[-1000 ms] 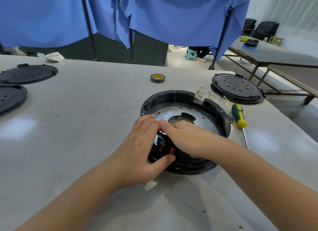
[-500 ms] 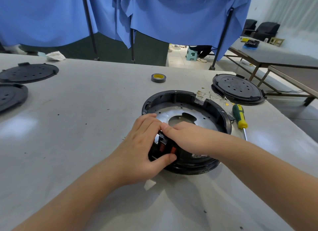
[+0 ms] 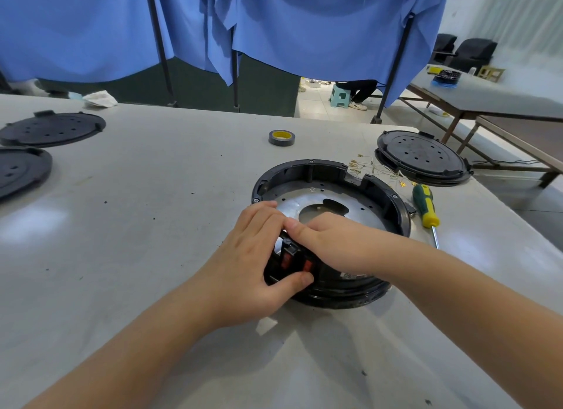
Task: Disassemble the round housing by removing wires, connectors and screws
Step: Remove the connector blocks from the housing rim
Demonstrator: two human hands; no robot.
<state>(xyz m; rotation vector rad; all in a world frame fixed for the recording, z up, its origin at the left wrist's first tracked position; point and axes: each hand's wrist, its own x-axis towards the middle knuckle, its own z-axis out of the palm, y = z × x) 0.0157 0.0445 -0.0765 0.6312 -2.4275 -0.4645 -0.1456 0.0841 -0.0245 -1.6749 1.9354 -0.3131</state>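
A round black housing point(image 3: 307, 169) with a silver metal plate point(image 3: 292, 200) inside lies on the grey table. At its near rim sits a black connector block with red tabs point(image 3: 294, 261). My left hand point(image 3: 249, 265) wraps that rim section, thumb pressed on the outer wall below the red tabs, fingers over the top. My right hand point(image 3: 338, 242) reaches across from the right, its fingertips pressing on the top of the connector block beside my left fingers. Loose thin wires with small gold terminals point(image 3: 374, 169) lie just beyond the housing's far right rim.
A green and yellow screwdriver point(image 3: 426, 207) lies right of the housing. A black round cover point(image 3: 422, 157) sits at the back right, two more black covers point(image 3: 51, 128) at the far left. A tape roll point(image 3: 281, 137) is behind the housing. Blue cloth hangs beyond the table.
Both hands stay on the connector at the near rim. My right fingertips have shifted slightly along the block, and more of the red tabs shows between the hands.
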